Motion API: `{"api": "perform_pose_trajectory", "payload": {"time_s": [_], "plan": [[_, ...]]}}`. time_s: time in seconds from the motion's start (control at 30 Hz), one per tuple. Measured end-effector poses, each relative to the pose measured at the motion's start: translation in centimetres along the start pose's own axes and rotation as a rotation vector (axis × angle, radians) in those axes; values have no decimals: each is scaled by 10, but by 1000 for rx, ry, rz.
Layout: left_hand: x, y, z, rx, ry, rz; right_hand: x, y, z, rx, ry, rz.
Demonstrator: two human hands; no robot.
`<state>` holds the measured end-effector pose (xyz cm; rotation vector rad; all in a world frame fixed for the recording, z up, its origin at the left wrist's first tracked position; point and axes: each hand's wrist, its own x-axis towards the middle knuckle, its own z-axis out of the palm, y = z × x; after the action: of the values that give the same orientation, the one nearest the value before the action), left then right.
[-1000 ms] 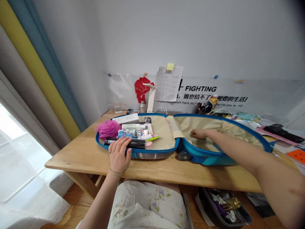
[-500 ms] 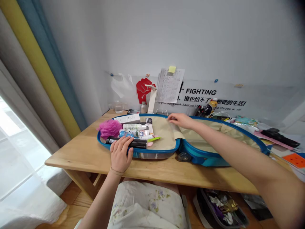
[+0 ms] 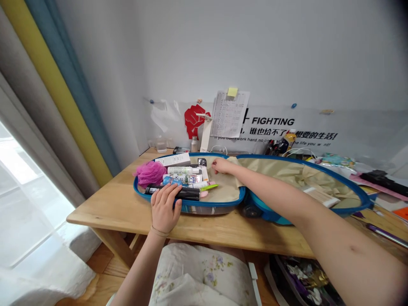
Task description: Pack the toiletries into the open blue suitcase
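An open blue suitcase (image 3: 204, 205) with a beige lining lies on the wooden desk. My left hand (image 3: 166, 207) rests on its near rim, fingers stretched over the end of a black cylindrical container (image 3: 190, 194). Inside the left half, my right hand (image 3: 222, 165) is over the bare lining, its fingers curled together; whatever they hold, if anything, is hidden. Around them lie a pink bath puff (image 3: 150, 173), a long white box (image 3: 175, 160), a pale green-labelled bottle (image 3: 180, 170), a blue item (image 3: 172, 180) and a bright green pointed item (image 3: 208, 187).
A flat whitish pack (image 3: 321, 196) lies in the suitcase's right half, partly behind my right forearm. Behind the suitcase stand a white desk lamp (image 3: 205, 134) and a small bottle (image 3: 194, 144). Below the desk is a bin (image 3: 293, 280) with crumpled wrappers.
My right hand has moved left from the suitcase's middle fold into the left half. My left hand stays on the rim. The whitish pack in the right half has come into sight.
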<state>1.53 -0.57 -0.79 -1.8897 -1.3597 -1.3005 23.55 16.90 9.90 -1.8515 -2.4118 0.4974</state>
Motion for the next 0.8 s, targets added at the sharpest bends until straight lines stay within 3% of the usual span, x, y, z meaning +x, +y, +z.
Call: {"api": "perform_pose_trajectory", "payload": {"time_s": [0.2,0.47,0.8], "plan": [[0,-1,-1,18,1,14,-1,6,2,120,-35,98],[1,0,-1,9,-7,-5,-2,3,-9,241,35,-37],[0,-1,0,12,-8,1,0,4,2,156,16,29]]}}
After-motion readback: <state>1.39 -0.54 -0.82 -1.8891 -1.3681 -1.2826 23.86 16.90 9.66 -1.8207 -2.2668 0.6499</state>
